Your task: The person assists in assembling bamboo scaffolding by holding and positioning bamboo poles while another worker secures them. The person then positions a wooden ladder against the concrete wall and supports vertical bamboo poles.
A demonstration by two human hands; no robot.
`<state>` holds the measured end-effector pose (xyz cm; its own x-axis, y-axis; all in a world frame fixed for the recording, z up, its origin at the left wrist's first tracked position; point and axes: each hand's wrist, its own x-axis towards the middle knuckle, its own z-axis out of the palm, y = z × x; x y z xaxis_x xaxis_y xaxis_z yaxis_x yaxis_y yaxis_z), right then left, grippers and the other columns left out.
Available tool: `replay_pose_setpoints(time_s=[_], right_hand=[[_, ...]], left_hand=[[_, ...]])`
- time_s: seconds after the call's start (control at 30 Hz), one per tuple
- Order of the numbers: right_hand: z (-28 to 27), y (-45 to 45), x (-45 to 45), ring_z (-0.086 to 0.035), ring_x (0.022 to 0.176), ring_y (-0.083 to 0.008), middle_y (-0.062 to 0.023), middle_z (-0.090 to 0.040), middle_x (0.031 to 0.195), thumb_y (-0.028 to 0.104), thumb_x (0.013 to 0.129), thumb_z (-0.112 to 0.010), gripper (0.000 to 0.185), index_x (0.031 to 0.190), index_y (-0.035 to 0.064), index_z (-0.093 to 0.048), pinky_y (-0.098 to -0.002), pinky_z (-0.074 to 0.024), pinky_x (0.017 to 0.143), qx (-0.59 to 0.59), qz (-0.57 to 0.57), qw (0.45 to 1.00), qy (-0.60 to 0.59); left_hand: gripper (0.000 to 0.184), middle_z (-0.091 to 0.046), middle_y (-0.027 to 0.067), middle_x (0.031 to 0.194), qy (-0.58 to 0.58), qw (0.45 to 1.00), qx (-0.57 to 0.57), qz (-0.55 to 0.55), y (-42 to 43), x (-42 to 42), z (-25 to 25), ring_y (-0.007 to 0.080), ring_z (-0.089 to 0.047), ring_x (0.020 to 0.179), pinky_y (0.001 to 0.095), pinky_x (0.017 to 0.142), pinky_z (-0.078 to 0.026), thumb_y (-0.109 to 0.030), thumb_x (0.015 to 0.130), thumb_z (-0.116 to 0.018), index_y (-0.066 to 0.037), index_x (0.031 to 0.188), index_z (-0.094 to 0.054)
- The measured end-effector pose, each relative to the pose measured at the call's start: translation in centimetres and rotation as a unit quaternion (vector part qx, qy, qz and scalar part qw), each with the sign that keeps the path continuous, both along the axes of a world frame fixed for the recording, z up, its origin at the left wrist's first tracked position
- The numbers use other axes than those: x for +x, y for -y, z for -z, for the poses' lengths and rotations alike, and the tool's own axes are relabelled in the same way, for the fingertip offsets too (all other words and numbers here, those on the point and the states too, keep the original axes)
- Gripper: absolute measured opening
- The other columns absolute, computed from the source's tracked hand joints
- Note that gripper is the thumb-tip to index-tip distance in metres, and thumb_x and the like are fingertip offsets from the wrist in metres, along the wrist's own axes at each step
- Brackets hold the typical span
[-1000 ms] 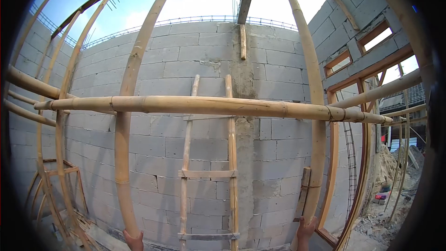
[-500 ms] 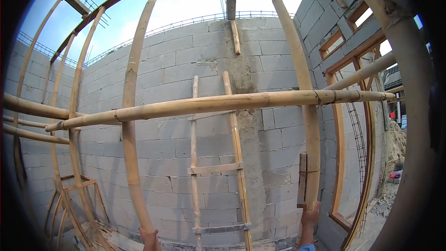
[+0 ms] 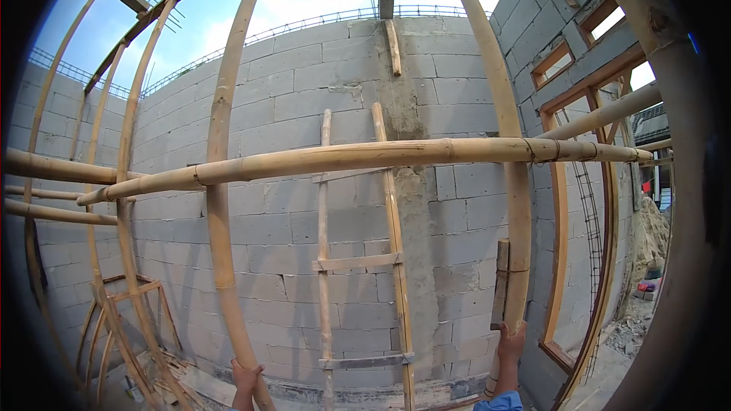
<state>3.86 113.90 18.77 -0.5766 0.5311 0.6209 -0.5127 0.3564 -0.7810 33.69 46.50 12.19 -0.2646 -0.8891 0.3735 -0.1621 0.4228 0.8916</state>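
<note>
My left hand [image 3: 246,377] is wrapped round the lower part of an upright bamboo pole [image 3: 219,236] left of centre. On the right, my right hand [image 3: 510,341] grips the low end of another upright bamboo pole [image 3: 518,213], just below a short wood piece [image 3: 500,281] tied to it. A blue sleeve shows at my right wrist. Across both poles, a thick horizontal bamboo pole [image 3: 327,158] runs at mid-height, lashed near its right end. Between my hands, a wooden ladder [image 3: 358,262] leans against the grey block wall [image 3: 259,259].
At lower left stand a wooden frame [image 3: 141,289] and more bamboo poles [image 3: 126,221]. A thick bamboo pole [image 3: 674,183] rises close on the right. Behind it are a wooden door frame [image 3: 558,259] and rubble [image 3: 628,335]. Scrap wood [image 3: 175,373] lies at the lower left.
The view has shifted, bringing the thick right-hand pole closer into frame. Both hands appear a little higher and further right, still round their poles; more of the right forearm and its blue sleeve shows.
</note>
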Motion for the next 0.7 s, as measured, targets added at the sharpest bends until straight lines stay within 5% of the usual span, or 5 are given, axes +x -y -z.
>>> replay_pose_setpoints(time_s=[0.3, 0.6, 0.7], right_hand=[[-0.1, 0.1, 0.2, -0.064, 0.107, -0.0465, -0.0246, -0.065, 0.113, 0.063, 0.089, -0.071, 0.074, 0.128, 0.0031, -0.05, -0.0501, -0.0512, 0.087, -0.001, -0.006, 1.0, 0.008], [-0.5, 0.2, 0.8, -0.065, 0.108, -0.0427, -0.0234, -0.066, 0.113, 0.076, 0.086, -0.064, 0.087, 0.129, 0.0019, -0.051, -0.0478, -0.0508, 0.089, 0.002, -0.003, 1.0, 0.013], [-0.2, 0.1, 0.4, -0.064, 0.109, -0.0442, -0.0237, -0.065, 0.115, 0.069, 0.089, -0.068, 0.08, 0.13, 0.0032, -0.049, -0.0491, -0.0503, 0.09, 0.009, 0.004, 1.0, 0.017]], left_hand=[[0.082, -0.068, 0.0226, 0.115, -0.024, 1.0, 0.001, 0.001, -0.1, -0.4, 0.8, 0.04, -0.068, 0.107, 0.0474, 0.095, -0.054, -0.018, 0.065, -0.095, -0.006, 0.129, -0.043], [0.082, -0.068, 0.0222, 0.114, -0.025, 1.0, 0.004, -0.002, 0.0, -0.4, 0.8, 0.0394, -0.068, 0.106, 0.0473, 0.093, -0.054, -0.018, 0.065, -0.095, -0.006, 0.128, -0.044], [0.081, -0.068, 0.0221, 0.113, -0.029, 1.0, 0.0, 0.001, 0.0, -0.5, 0.9, 0.0396, -0.069, 0.105, 0.0476, 0.093, -0.054, -0.018, 0.065, -0.094, -0.006, 0.128, -0.044]])
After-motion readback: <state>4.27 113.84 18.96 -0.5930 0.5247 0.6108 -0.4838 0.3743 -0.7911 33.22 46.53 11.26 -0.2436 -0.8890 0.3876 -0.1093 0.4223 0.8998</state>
